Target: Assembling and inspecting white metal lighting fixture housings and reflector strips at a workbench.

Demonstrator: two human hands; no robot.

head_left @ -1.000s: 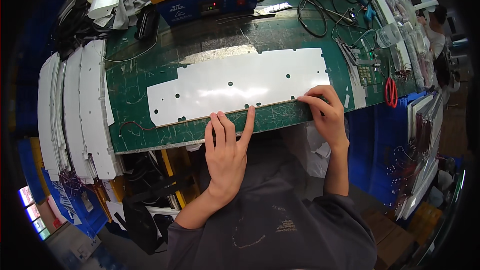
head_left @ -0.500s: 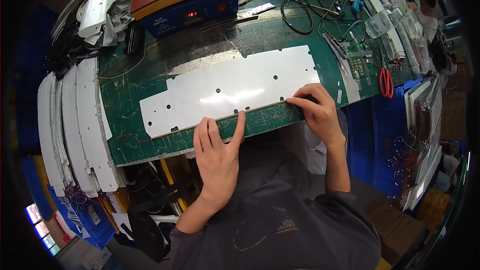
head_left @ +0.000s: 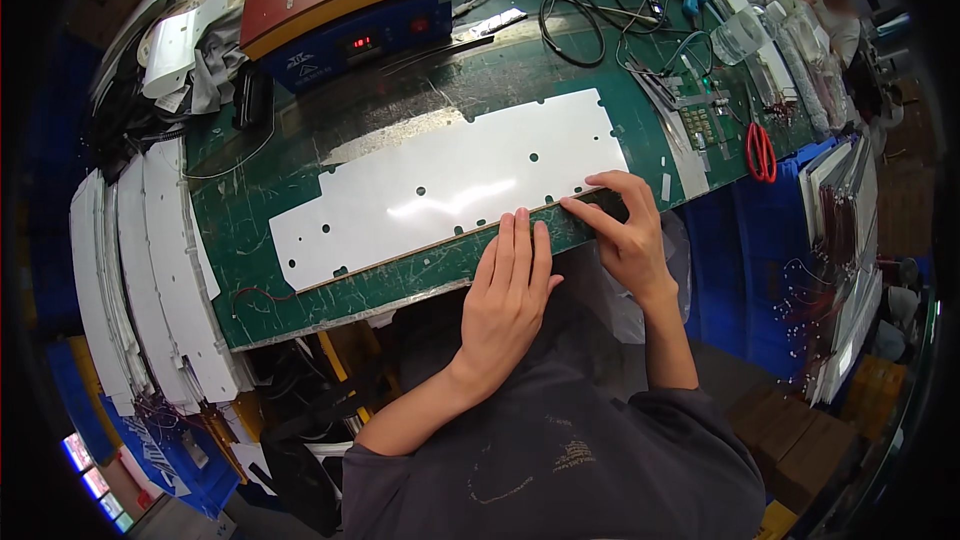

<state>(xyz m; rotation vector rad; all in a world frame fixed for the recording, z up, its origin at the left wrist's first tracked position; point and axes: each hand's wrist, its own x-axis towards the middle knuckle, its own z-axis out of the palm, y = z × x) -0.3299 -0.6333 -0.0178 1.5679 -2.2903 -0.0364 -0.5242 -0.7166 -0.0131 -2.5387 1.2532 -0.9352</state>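
Note:
A long white perforated panel (head_left: 450,185) lies on the green bench mat, with small round holes and notches along its sides. A thin red wire (head_left: 262,292) runs out from its left near corner. My left hand (head_left: 508,290) is open, fingers stretched together, their tips on the panel's near edge right of its middle. My right hand (head_left: 630,235) is at the right part of that edge. Its two foremost fingertips touch the panel, one at the rim and one a little farther in, with a gap between them.
A blue machine (head_left: 365,45) with a red-brown top stands at the back. Stacked white panels (head_left: 165,260) lie at left. Cables (head_left: 575,30), a green circuit board (head_left: 705,125) and red-handled scissors (head_left: 760,152) are at right. Upright panels with wires (head_left: 840,220) stand beyond the bench.
My left hand has slid right along the panel's near edge, its fingers now closer together. My right hand's farther fingertip has moved onto the panel. The whole view has shifted slightly.

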